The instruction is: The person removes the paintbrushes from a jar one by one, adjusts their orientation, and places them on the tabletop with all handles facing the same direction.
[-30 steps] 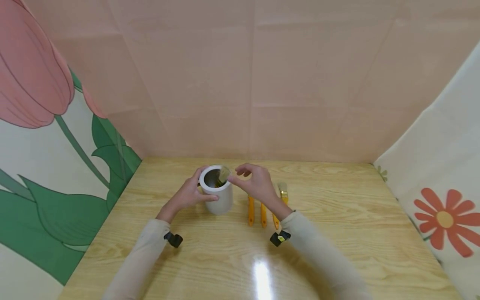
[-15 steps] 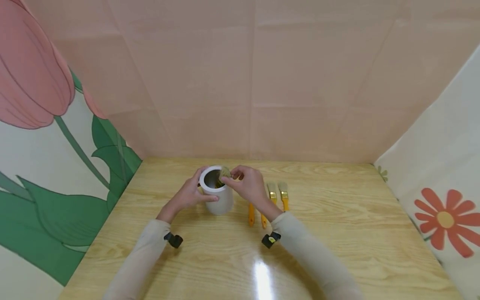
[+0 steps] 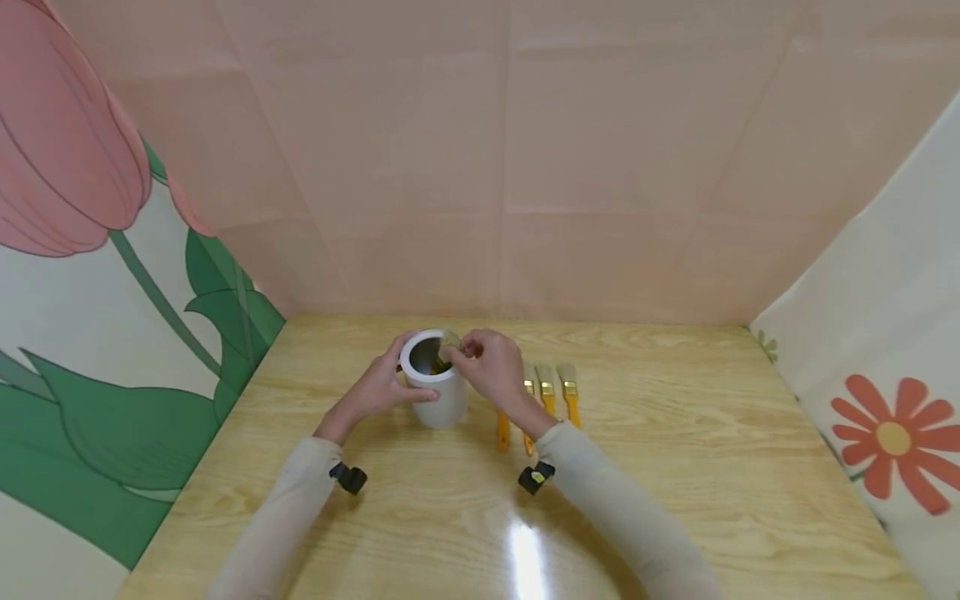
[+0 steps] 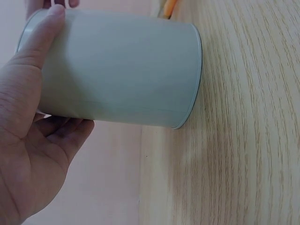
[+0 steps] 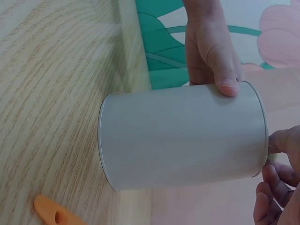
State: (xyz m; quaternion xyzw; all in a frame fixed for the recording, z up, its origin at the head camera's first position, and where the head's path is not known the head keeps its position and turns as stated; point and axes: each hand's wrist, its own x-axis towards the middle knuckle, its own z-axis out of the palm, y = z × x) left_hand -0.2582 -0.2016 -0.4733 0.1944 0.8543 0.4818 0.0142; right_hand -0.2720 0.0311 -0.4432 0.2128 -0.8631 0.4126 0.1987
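A white cylindrical canister (image 3: pixel 441 408) with a thick rim is on the wooden table, its open top facing up. My left hand (image 3: pixel 375 387) grips it near the rim from the left, thumb across the near side and fingers behind, as the left wrist view shows on the pale canister wall (image 4: pixel 122 70). At the rim's right side, my right hand (image 3: pixel 491 367) pinches the pale bristle end of a paintbrush (image 3: pixel 449 340), whose lower part is inside the canister. In the right wrist view, the right hand's fingertips (image 5: pixel 276 178) hide most of the bristles.
Several paintbrushes (image 3: pixel 572 400) with orange handles and pale bristles lie on the table, partly beneath my right forearm. One orange handle (image 5: pixel 54 211) lies near the canister's base. A pink cloth wall (image 3: pixel 502 208) rises behind the table (image 3: pixel 675 433).
My right hand has moved left and closed in on the bristles at the canister's rim, uncovering more brush heads on the table. The left hand and canister have stayed nearly still.
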